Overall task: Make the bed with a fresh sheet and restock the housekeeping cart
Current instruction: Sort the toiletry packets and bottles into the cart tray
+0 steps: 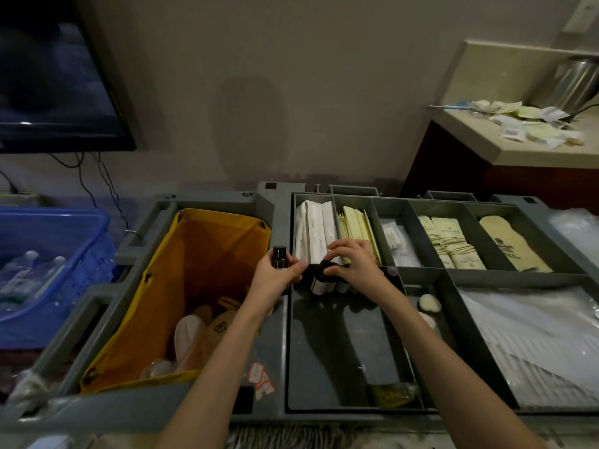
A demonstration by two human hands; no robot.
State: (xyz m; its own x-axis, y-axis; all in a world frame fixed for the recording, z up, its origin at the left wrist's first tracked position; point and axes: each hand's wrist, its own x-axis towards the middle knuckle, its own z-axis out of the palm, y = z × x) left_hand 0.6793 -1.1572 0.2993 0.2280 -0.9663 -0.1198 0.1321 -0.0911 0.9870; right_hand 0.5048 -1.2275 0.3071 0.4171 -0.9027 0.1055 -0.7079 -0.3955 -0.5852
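While the bed lies outside the view and its state cannot be judged, the restocking half of the task is plainly under way at the housekeeping cart.

Item, left hand: grip curled round one small dark bottle, held upright at the divide between the yellow bag and the tray compartments.

Item, right hand: fingers bent down over a row of small dark bottles lying at the far end of the long dark compartment; the fingertips look closed on the dark cap of one, seemingly setting it in line.

Item, long dark compartment: bottles fill only its far end; the rest is bare but for a yellowish packet at the near corner. Judged well short of full.

Item, rear compartments: white sachets, cream sachets, a clear-wrapped item, banded cream packets and a cream slipper-like pack. These appear stocked.

Item, right tray: clear plastic bags, stacked flat.

Item, yellow bag: used slippers and wrappers at the bottom.

Item, blue crate, left of cart: water bottles, not yet moved onto the cart as far as can be seen.

Item, worktop, rear right: loose sachets scattered near a metal kettle.

Remaining, by judgement: place the held bottle, fill out the row.
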